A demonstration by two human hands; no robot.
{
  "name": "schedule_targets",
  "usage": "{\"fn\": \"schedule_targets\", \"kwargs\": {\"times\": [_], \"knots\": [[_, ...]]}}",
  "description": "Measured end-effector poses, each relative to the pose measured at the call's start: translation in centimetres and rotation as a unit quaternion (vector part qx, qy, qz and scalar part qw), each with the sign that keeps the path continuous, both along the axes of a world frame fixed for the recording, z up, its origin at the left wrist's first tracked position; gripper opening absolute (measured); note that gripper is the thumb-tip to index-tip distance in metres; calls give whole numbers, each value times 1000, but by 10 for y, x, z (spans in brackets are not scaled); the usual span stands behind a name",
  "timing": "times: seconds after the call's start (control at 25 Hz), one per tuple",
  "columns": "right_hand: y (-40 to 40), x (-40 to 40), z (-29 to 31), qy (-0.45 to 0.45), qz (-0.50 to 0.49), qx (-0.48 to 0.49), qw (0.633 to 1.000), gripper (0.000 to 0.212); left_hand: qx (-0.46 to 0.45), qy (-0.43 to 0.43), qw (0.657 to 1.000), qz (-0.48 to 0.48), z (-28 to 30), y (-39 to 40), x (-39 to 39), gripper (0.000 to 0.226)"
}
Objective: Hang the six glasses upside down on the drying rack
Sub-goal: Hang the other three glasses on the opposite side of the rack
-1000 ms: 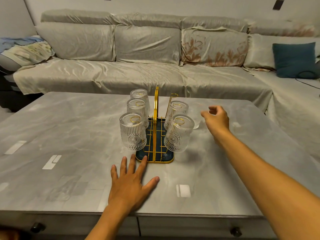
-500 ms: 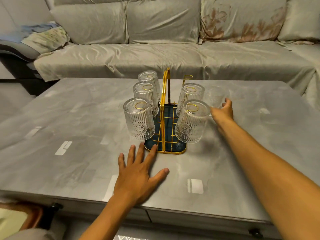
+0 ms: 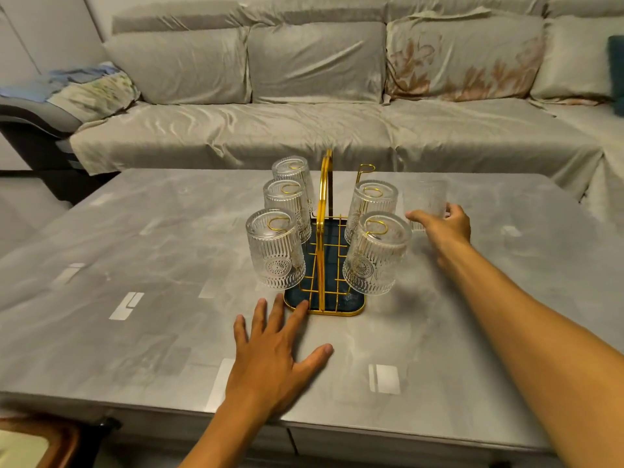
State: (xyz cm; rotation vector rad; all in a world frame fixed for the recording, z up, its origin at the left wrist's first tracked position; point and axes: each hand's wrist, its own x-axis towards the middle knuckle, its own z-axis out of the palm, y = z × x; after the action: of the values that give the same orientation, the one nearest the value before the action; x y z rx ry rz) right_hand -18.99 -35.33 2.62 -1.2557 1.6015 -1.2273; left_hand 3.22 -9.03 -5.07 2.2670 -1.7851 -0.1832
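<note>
A gold wire drying rack (image 3: 323,231) with a dark blue base stands mid-table. Several ribbed clear glasses hang upside down on its hooks: three on the left side (image 3: 275,248) and two on the right side (image 3: 374,255). The far right hook (image 3: 366,168) is bare. One more glass (image 3: 424,201) stands upright on the table to the right of the rack, and my right hand (image 3: 442,228) wraps around it from the near side. My left hand (image 3: 275,349) lies flat on the table with fingers spread, fingertips touching the rack's front edge.
The grey marble-look table (image 3: 135,315) has a front edge with drawer knobs close to me. A long grey covered sofa (image 3: 304,130) runs behind and to the right of the table, with cushions and folded cloth at its left end.
My right hand reached past the rack and closed around the upright glass. My left hand stayed flat by the rack's base. The camera shifted closer.
</note>
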Motion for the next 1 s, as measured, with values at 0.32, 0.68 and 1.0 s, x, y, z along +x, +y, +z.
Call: {"fn": "schedule_targets", "kwargs": {"times": [0.32, 0.68, 1.0], "knots": [[13, -10, 130, 88, 27, -114, 989, 80, 5, 2, 1000, -7, 9, 2, -3, 84], [7, 53, 159, 212, 63, -194, 956, 74, 22, 1, 1000, -3, 11, 1, -3, 84], [1, 85, 132, 289, 102, -159, 939, 64, 21, 2, 1000, 1, 3, -4, -2, 68]]}}
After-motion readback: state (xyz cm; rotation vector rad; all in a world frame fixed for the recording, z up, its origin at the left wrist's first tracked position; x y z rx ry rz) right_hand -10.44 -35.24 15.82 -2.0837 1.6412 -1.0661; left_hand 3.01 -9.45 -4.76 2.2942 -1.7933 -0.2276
